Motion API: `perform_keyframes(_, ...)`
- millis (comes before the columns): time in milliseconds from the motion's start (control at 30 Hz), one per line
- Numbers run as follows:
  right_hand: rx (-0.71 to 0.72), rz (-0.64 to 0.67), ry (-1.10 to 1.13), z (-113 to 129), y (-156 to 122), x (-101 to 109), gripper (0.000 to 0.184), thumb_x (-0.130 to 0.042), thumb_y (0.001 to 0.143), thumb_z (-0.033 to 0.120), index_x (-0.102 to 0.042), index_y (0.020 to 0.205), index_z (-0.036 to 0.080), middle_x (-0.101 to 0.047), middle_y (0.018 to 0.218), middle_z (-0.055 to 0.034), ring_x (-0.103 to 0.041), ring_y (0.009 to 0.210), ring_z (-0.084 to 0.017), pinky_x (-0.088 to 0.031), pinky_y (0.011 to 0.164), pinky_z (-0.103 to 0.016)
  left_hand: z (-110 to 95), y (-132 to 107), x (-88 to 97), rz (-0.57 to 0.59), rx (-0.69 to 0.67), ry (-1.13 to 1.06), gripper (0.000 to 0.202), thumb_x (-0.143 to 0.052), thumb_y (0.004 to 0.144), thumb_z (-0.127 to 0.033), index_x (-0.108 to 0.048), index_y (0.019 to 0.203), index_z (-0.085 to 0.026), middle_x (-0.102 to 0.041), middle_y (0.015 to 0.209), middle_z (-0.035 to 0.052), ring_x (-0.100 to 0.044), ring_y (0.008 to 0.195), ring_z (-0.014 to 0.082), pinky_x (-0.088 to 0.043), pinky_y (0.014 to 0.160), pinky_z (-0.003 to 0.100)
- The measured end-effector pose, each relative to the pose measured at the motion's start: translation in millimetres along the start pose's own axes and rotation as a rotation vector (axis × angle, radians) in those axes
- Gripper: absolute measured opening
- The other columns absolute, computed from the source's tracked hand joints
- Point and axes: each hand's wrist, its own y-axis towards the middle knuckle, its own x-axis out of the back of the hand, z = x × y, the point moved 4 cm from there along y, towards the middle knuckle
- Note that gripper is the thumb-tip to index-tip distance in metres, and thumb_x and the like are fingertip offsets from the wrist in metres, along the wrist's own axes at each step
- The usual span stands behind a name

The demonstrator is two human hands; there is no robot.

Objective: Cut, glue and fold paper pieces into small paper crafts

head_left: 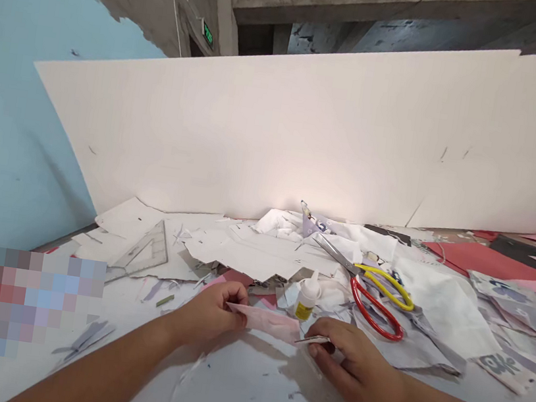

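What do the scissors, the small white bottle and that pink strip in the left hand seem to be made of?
Scissors: metal blades, by their grey sheen; the red and yellow handles look glossy, likely plastic or plastic-coated.
White bottle: probably plastic, smooth, with a tapered nozzle.
Pink strip: matte and thin; paper or fabric, I can't tell which.
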Motion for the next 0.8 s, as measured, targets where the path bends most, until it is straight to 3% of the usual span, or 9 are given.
perform_keyframes(167, 0.082, -0.184, 0.106, 7, -5, 4, 0.017, -0.035, 0.09, 0.019, -0.052, 0.086, 0.019, -0.057, 0.077, -0.0044, -0.056, 0.07, -0.015, -0.045, 0.064, -0.025, 1, -3, -13.3, -0.085, -0.075, 0.018, 0.008, -0.052, 0.07, -0.021, -0.046, 0.073, -0.019, -0.043, 0.064, -0.0051, -0.038, 0.058, 0.01, -0.028, 0.054, 0.022)
perform_keyframes(300, 0.089, -0.291, 0.038, 14, -2, 7, 0.015, -0.04, 0.089, 0.016, -0.053, 0.095, 0.021, -0.056, 0.084, -0.0053, -0.055, 0.079, -0.017, -0.046, 0.068, -0.027, -4, -7, -19.2, -0.107, -0.148, 0.108, 0.006, -0.051, 0.073, -0.023, -0.049, 0.077, -0.019, -0.045, 0.065, -0.0046, -0.038, 0.059, 0.0108, -0.029, 0.054, 0.023)
perform_keyframes(533, 0.084, -0.377, -0.14, 8, -1, 9, 0.019, -0.044, 0.087, 0.015, -0.044, 0.105, 0.02, -0.057, 0.08, -0.0052, -0.053, 0.067, -0.016, -0.046, 0.061, -0.028, -2, -9, -22.0, -0.119, -0.16, 0.04, 0.007, -0.052, 0.074, -0.024, -0.049, 0.078, -0.019, -0.046, 0.066, -0.0042, -0.04, 0.06, 0.0109, -0.031, 0.056, 0.023)
perform_keyframes(800, 0.105, -0.319, -0.16, 3, 8, 9, 0.018, -0.046, 0.087, 0.016, -0.047, 0.105, 0.02, -0.056, 0.073, -0.0022, -0.055, 0.069, -0.017, -0.046, 0.061, -0.028, 3, -4, -22.0, -0.086, -0.139, -0.088, 0.01, -0.055, 0.073, -0.023, -0.05, 0.08, -0.018, -0.051, 0.071, -0.0025, -0.045, 0.065, 0.0123, -0.035, 0.06, 0.024)
